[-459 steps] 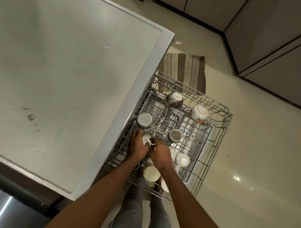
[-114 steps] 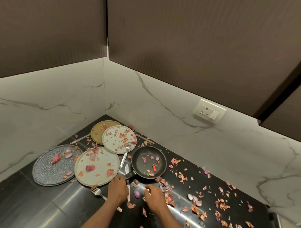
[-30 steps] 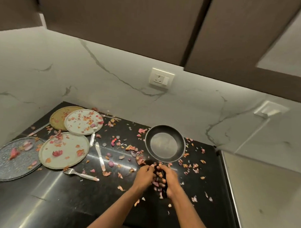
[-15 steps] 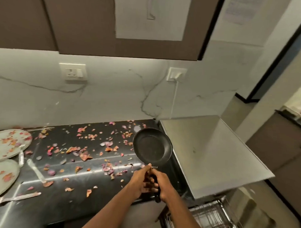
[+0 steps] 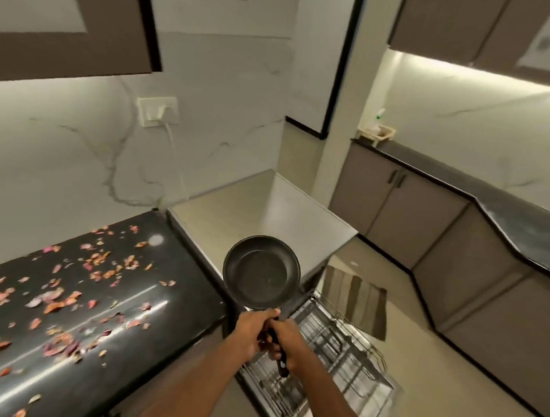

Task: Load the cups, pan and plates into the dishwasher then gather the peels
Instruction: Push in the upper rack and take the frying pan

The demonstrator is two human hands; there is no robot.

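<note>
A small black frying pan is held level in the air, its bowl empty, over the corner where the black counter meets the dishwasher top. My left hand grips the upper part of its black handle. My right hand grips the handle just below, with the handle's tip sticking out under it. A wire dishwasher rack is pulled out below and right of my hands. Pink and orange peels lie scattered over the black counter on the left. Cups and plates are out of view.
The pale dishwasher top lies beyond the pan. A striped mat lies on the floor past the rack. Brown cabinets under a dark counter run along the right. A socket with a white cord is on the marble wall.
I have turned right with the pan, carrying it from over the peel-strewn counter to above the dishwasher corner. The plates have left the view and more of the rack shows.
</note>
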